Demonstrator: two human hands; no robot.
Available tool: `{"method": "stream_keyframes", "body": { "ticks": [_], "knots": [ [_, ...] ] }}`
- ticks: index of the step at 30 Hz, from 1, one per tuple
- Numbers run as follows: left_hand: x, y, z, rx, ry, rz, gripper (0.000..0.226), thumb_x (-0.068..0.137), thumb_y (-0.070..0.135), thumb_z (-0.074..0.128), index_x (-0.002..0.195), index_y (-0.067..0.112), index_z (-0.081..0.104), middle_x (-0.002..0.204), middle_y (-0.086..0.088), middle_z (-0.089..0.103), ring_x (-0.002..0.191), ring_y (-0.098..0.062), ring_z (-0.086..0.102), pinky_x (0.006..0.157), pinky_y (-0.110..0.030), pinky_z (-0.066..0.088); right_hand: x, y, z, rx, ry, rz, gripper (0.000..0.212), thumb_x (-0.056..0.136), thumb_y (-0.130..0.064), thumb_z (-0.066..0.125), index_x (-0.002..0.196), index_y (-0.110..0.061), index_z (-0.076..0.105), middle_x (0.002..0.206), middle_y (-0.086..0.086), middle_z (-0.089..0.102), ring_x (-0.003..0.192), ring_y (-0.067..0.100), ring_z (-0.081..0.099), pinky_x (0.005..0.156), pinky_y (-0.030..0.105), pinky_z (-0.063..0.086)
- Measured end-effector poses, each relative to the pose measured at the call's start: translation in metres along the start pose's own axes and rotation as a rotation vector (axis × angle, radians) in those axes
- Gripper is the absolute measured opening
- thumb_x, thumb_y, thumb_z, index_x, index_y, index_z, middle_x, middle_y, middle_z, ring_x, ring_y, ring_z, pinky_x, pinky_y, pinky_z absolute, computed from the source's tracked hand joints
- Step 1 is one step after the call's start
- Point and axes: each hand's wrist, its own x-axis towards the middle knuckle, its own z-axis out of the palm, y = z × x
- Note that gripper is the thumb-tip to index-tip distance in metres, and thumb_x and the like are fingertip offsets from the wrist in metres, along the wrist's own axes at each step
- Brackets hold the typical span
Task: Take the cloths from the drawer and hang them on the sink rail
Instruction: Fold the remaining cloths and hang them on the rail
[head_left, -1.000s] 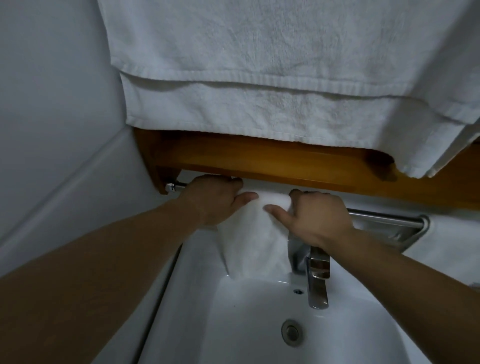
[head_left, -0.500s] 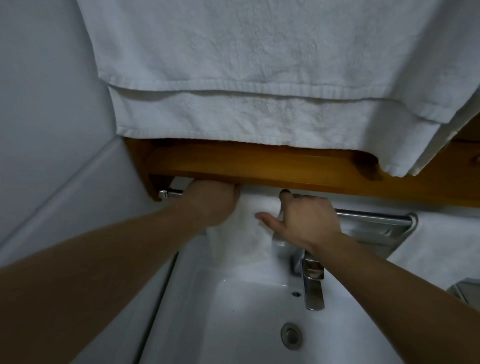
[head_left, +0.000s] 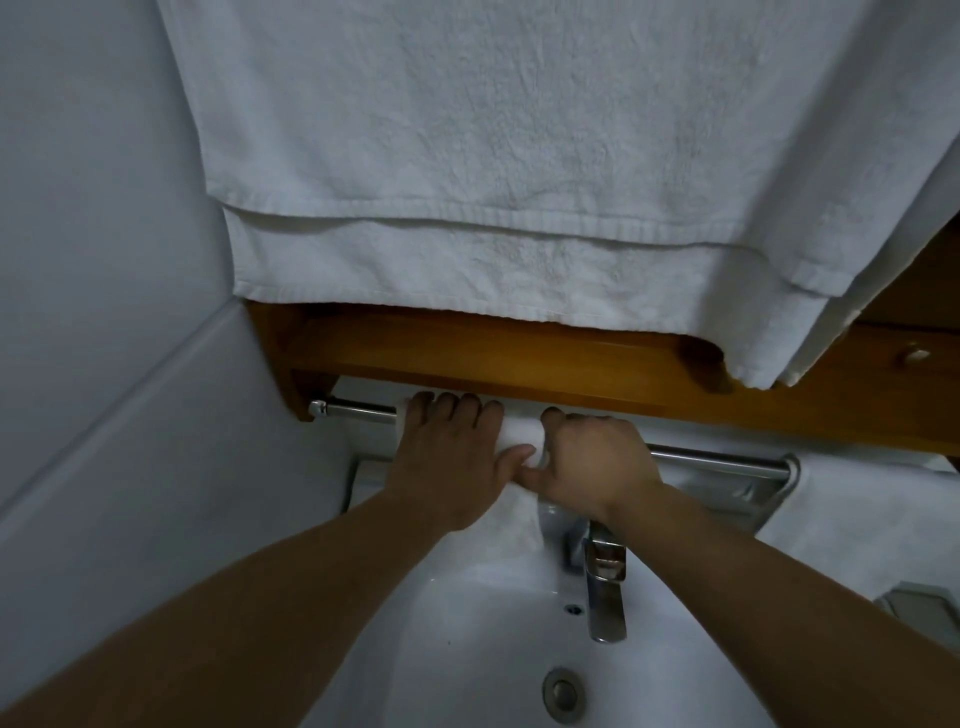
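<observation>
Dim light, pale wall (head_left: 93, 218), wooden shelf (head_left: 467, 364), hanging white towel (head_left: 493, 156)

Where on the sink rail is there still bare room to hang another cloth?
The rail is bare from the right hand to its right-end bracket, above the faucet. A shorter bare stretch runs left of the left hand. The middle is crowded: both hands hold the white cloth there.
</observation>
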Motion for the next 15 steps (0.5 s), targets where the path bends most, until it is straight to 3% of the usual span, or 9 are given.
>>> {"method": "stream_keyframes", "body": {
  "ticks": [4,6,10,13,15],
  "knots": [
    [0.018,-0.023,-0.002,0.018,0.012,0.169,0.059,0.093,0.066,0.029,0.09,0.018,0.063,0.077,-0.005,0.067,0.071,-0.025,0.064,0.071,-0.035,0.049,-0.001,0.002,0.004,-0.005,-0.003,-0.01,0.066,0.08,-0.083,0.039,0.099,-0.021,0.052,0.075,-0.005,0.058,0.063,0.017,0.055,0.057,0.028,0.038],
    [0.026,-0.03,-0.013,0.015,-0.039,0.25,0.061,0.093,0.067,0.024,0.087,0.02,0.063,0.076,-0.002,0.066,0.071,-0.023,0.064,0.067,-0.031,0.05,-0.002,0.002,0.005,0.003,0.001,-0.013,0.067,0.079,-0.084,0.039,0.101,-0.022,0.053,0.082,-0.004,0.064,0.069,0.017,0.061,0.058,0.028,0.039],
    [0.038,-0.048,-0.023,-0.037,-0.303,0.25,0.07,0.084,0.079,0.01,0.104,0.031,0.057,0.105,0.006,0.064,0.103,-0.019,0.06,0.089,-0.037,0.049,-0.002,0.002,0.004,0.008,0.004,-0.017,0.072,0.078,-0.086,0.038,0.106,-0.022,0.054,0.087,-0.003,0.067,0.074,0.017,0.064,0.059,0.028,0.04],
    [0.044,-0.057,-0.034,-0.08,-0.598,0.153,0.074,0.086,0.078,0.016,0.132,0.031,0.05,0.143,0.003,0.048,0.133,-0.024,0.042,0.113,-0.044,0.028,-0.002,0.002,0.002,0.007,-0.008,-0.013,0.074,0.077,-0.086,0.04,0.109,-0.021,0.054,0.088,-0.003,0.067,0.074,0.017,0.062,0.058,0.028,0.038],
    [0.044,-0.064,-0.04,-0.049,-0.655,0.13,0.077,0.086,0.077,0.015,0.133,0.028,0.05,0.147,0.0,0.045,0.135,-0.025,0.039,0.115,-0.044,0.022,-0.002,0.001,0.001,0.002,-0.008,-0.007,0.074,0.077,-0.086,0.041,0.109,-0.021,0.054,0.088,-0.002,0.067,0.072,0.017,0.06,0.058,0.028,0.037]
  ]
}}
